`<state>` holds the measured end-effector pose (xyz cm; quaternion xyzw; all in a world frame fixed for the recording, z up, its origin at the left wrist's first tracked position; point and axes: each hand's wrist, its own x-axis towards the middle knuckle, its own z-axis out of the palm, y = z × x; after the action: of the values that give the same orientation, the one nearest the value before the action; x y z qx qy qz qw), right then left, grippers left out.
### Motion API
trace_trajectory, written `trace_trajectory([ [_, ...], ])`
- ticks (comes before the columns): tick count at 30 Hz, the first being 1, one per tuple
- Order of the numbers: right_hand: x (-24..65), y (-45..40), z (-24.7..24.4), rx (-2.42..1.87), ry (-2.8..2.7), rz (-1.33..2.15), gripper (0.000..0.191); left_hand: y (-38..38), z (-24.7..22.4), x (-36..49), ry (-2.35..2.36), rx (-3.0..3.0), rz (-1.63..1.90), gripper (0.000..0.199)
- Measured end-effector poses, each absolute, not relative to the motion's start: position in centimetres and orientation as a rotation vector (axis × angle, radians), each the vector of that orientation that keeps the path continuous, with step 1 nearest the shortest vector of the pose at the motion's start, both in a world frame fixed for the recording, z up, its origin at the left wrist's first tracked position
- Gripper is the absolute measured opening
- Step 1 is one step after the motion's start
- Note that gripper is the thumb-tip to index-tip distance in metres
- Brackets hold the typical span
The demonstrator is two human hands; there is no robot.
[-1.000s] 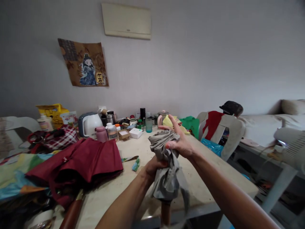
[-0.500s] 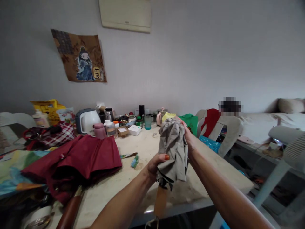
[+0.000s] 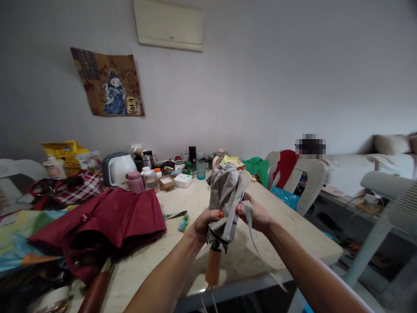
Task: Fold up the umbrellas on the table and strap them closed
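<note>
Gray umbrella canopy (image 3: 226, 198) shows matt, creased cloth | its handle (image 3: 213, 266) looks like smooth wood | maroon umbrella (image 3: 127, 217) wears matt cloth | kettle (image 3: 122, 168) gleams in smooth plastic | tabletop (image 3: 182, 202) appears smooth, faintly glossy | poster (image 3: 112, 84) looks like curling paper

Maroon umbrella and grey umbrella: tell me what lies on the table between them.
A green-patterned strap lies on the table between the maroon umbrella and the grey umbrella, as the head view shows.
</note>
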<state>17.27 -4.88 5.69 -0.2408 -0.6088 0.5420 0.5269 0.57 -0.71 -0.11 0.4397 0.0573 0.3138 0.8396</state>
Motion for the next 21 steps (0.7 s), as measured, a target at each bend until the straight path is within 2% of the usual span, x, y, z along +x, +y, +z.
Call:
trace_trajectory([
  [5, 18.9, -4.3, 6.6, -0.613, -1.476, 1.404, 0.068, -1.6, 1.3, 0.3, 0.186, 1.017, 0.626, 0.048],
  [7, 19.1, -4.1, 6.8, -0.671, -1.472, 1.422, 0.065, -1.8, 1.7, 0.6, 0.232, 1.056, 0.644, 0.046],
  [11, 18.3, -4.2, 7.3, -0.741, -1.332, 1.305, 0.053, -2.1, 3.0, 1.4, 0.461, 1.285, 0.793, 0.034],
  [14, 17.4, -4.1, 7.6, -0.786, -1.235, 1.18, 0.052, -1.9, 3.6, 1.9, 0.658, 1.575, 0.898, 0.026],
  [19, 15.5, -3.2, 6.1, -0.814, -1.165, 1.01, 0.047, -2.3, 2.3, 3.1, 1.148, 1.876, 1.154, 0.04],
  [21, 14.7, -2.4, 5.0, -0.825, -1.019, 1.002, 0.05, -2.7, 1.7, 3.5, 1.316, 1.943, 1.172, 0.043],
])
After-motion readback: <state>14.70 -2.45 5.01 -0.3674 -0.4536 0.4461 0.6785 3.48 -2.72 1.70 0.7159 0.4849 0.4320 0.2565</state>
